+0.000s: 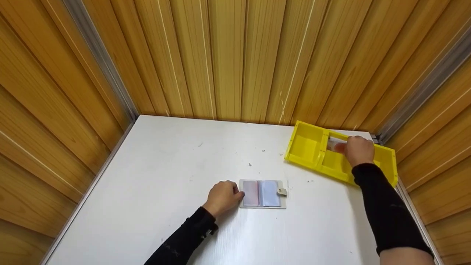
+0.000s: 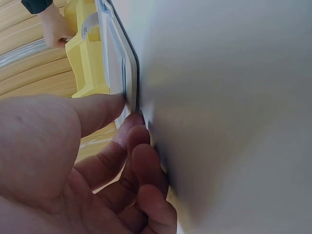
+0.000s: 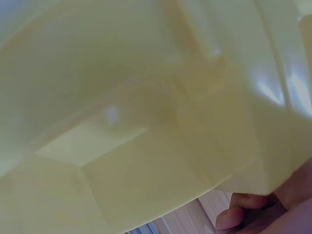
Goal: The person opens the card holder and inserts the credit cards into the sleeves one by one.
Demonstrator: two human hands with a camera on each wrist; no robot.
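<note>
Left hand (image 1: 223, 196) pinching the left edge of an unfolded card holder (image 1: 270, 193) on a white table (image 1: 165, 162), right hand (image 1: 360, 150) in a yellow divided tray (image 1: 304, 147) at a clear item (image 1: 332, 142), cannot tell whether its grip holds it

And here, low centre of the frame, the beige open card holder with clear plastic sleeves (image 1: 271, 193) lies on the white rectangular tabletop (image 1: 154, 165), left hand (image 1: 222, 197) at its left edge; centre right, there's the yellow plastic compartment tray (image 1: 307, 145) (right hand (image 1: 358, 150) over it).
</note>
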